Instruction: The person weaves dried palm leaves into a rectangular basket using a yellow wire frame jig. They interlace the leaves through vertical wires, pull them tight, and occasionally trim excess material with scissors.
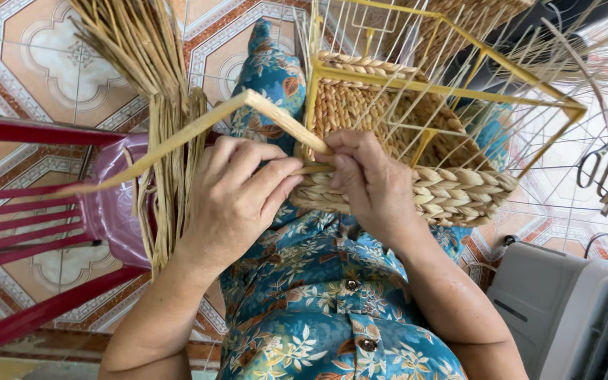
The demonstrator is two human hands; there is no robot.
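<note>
A half-woven straw basket [452,193] sits on my lap inside a yellow wire frame [431,88]. My left hand [237,197] pinches a long flat straw strand [198,130] that bends up and runs down to the left. My right hand [371,183] presses on the basket's braided rim, fingers closed on the same strand where it enters the weave. Both hands touch each other at the rim.
A bundle of loose straw [153,77] hangs at the left over a purple plastic stool [110,207]. Red metal bars [29,232] stand left. Scissors [599,162] lie at right, a grey-white appliance [571,317] bottom right. Patterned tile floor below.
</note>
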